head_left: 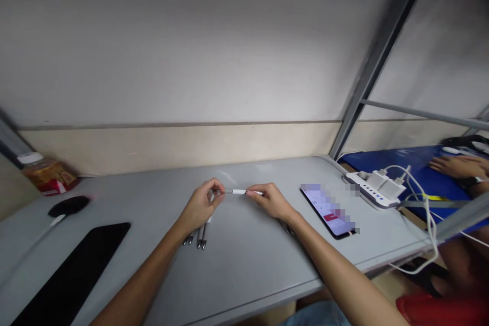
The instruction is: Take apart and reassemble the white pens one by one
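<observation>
A slim pen (239, 192) with a white middle section is held level just above the desk, between my two hands. My left hand (203, 202) pinches its left end between thumb and fingers. The fingertips of my right hand (272, 200) are closed on its right end, where a light tip shows past the thumb. Several similar pens (201, 240) with shiny ends lie below my left hand, partly hidden by it. A small dark thing (287, 227) lies beside my right wrist, mostly covered; I cannot tell its kind.
On the grey desk (244, 275), a lit phone (324, 211) and a white power strip (372, 191) with plugs and cables are at right. A black mat (76, 270), black round disc (69, 206) and bottle (48, 175) are left. Another person's hand (458, 167) rests on a blue table.
</observation>
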Motion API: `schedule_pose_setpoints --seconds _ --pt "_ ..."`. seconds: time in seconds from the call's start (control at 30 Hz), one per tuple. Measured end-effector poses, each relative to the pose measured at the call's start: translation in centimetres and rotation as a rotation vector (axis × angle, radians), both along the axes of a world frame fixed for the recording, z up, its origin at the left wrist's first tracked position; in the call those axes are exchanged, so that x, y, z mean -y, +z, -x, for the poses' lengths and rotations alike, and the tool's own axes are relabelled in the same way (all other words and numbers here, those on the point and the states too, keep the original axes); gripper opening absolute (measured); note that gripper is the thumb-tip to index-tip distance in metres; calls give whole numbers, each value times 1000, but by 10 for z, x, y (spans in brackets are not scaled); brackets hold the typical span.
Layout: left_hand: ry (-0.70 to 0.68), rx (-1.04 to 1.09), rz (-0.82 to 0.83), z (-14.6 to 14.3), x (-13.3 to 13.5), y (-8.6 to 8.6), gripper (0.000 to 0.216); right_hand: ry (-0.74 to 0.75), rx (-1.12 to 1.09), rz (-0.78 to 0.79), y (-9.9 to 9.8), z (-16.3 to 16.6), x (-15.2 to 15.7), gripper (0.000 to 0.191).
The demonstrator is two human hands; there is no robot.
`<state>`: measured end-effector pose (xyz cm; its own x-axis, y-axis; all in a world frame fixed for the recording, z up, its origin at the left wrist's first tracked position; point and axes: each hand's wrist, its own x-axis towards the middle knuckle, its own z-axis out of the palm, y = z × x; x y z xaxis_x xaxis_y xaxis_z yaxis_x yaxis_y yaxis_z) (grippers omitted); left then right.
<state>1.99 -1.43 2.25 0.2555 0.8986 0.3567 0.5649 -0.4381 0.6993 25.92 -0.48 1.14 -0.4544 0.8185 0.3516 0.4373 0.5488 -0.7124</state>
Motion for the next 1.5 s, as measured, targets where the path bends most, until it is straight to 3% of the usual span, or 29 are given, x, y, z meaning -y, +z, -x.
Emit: schedule_pose_setpoints --seconds 0.2,0.3,0.57,0.67,0.9,1.0,1.1,1.2,1.3,1.5 --pt "-74 -340 -118 -6 7 -3 20 77 44 -160 2 3 2 27" --pt "-95 -443 -116 -6 6 -7 27 63 45 -133 1 5 3 27" --pt "-48 -574 -356 -10 6 -7 28 209 -217 546 1 0 2 45" --pt "-49 -541 -330 -14 8 -6 24 141 -358 642 -2 0 -3 39" --pt "-82 -484 -251 -18 10 -3 30 -49 -836 642 1 0 -11 31" --pt "30 -523 -266 -10 6 -4 28 -18 -1050 698 6 -3 -12 28" --pt "204 -625 -250 4 0 -3 23 34 -1131 796 8 -7 -12 25" --pt "303 -692 -168 20 -5 0 15 136 -1187 814 6 -10 -10 37" --pt "284 -689 -69 31 -8 3 12 195 -1217 810 6 -12 -9 48" --pt "220 -683 18 34 -8 5 14 207 -1225 818 7 -13 -11 43"
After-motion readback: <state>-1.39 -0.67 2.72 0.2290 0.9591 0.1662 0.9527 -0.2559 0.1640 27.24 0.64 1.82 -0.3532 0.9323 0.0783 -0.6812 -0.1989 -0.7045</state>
